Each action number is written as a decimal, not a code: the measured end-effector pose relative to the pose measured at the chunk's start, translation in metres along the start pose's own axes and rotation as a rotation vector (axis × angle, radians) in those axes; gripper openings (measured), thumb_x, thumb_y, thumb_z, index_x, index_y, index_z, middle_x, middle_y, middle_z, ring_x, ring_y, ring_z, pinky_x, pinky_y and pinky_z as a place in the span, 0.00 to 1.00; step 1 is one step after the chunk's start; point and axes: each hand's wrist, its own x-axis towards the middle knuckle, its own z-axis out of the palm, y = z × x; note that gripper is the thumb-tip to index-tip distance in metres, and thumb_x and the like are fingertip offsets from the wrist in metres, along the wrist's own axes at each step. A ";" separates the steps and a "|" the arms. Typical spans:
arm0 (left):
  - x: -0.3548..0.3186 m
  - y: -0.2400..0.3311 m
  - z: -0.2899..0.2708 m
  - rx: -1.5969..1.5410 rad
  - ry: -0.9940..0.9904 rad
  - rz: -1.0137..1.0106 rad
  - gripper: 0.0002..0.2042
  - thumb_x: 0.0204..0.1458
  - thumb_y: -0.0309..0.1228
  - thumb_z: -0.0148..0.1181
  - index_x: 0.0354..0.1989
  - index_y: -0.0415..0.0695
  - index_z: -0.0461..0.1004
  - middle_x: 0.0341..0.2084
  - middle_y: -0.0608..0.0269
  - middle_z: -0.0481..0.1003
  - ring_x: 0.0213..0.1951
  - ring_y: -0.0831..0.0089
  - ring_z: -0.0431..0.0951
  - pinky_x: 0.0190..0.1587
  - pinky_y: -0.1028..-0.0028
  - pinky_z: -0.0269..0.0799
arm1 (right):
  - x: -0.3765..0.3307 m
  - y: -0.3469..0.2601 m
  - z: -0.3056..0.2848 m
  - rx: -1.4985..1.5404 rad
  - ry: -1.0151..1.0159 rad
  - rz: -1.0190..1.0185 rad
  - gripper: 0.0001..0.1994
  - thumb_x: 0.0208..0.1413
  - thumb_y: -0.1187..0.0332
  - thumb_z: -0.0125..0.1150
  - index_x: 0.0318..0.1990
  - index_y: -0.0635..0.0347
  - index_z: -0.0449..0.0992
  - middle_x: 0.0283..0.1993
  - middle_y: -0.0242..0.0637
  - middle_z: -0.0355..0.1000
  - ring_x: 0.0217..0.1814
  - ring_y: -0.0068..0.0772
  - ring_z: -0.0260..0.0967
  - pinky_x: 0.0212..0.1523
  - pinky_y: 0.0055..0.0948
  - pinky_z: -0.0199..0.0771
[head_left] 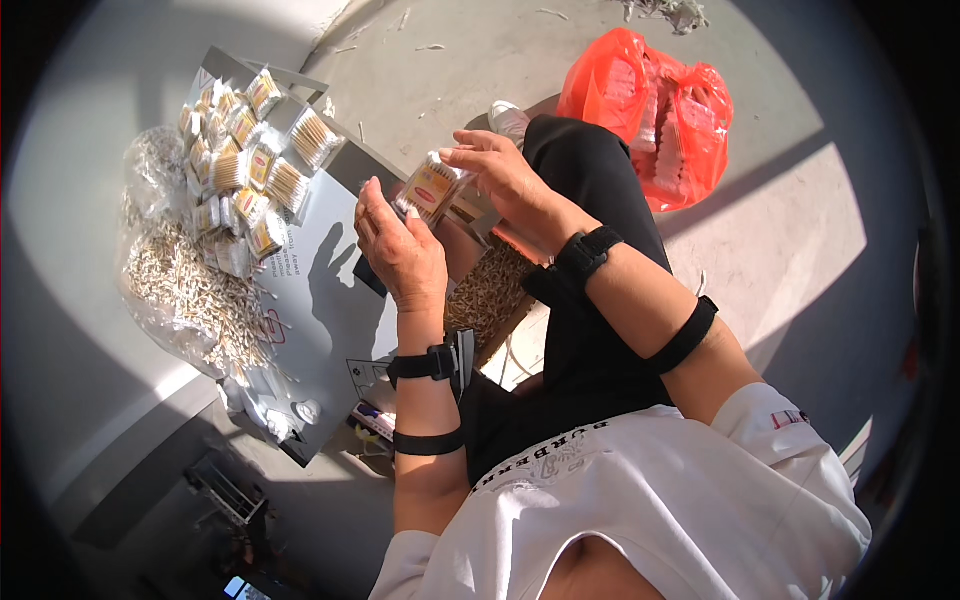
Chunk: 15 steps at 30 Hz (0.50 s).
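Both my hands hold one small clear plastic box filled with cotton swabs and bearing an orange and yellow label. My left hand supports its near end from below, fingers pointing up. My right hand grips its far end from above. The box hangs above my lap, over a patterned woven surface. To the left, a pile of several filled swab boxes lies on a grey flattened cardboard sheet.
A clear plastic bag of loose cotton swabs lies left of the cardboard. An orange plastic bag with more packs sits on the concrete floor at the upper right. My black-trousered leg stretches forward. A dark metal object stands at the lower left.
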 end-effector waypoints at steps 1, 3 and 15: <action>-0.003 0.000 -0.001 -0.016 -0.127 0.063 0.34 0.51 0.29 0.58 0.65 0.39 0.50 0.64 0.45 0.53 0.66 0.51 0.52 0.64 0.53 0.49 | -0.001 0.000 0.002 0.003 0.001 0.002 0.31 0.52 0.60 0.65 0.58 0.70 0.63 0.57 0.47 0.64 0.58 0.40 0.63 0.60 0.36 0.62; -0.013 0.007 0.003 0.116 -0.213 0.119 0.35 0.54 0.37 0.56 0.67 0.39 0.46 0.66 0.45 0.50 0.68 0.51 0.48 0.65 0.50 0.46 | -0.006 0.001 0.004 0.333 -0.112 0.196 0.29 0.53 0.55 0.64 0.52 0.73 0.65 0.50 0.48 0.68 0.51 0.43 0.68 0.50 0.38 0.72; -0.028 -0.010 0.010 0.131 -0.316 0.239 0.34 0.58 0.41 0.49 0.68 0.40 0.45 0.68 0.49 0.47 0.69 0.54 0.45 0.67 0.50 0.40 | -0.003 0.007 0.009 0.507 -0.170 0.272 0.27 0.58 0.45 0.53 0.45 0.66 0.71 0.49 0.45 0.72 0.53 0.37 0.69 0.56 0.36 0.68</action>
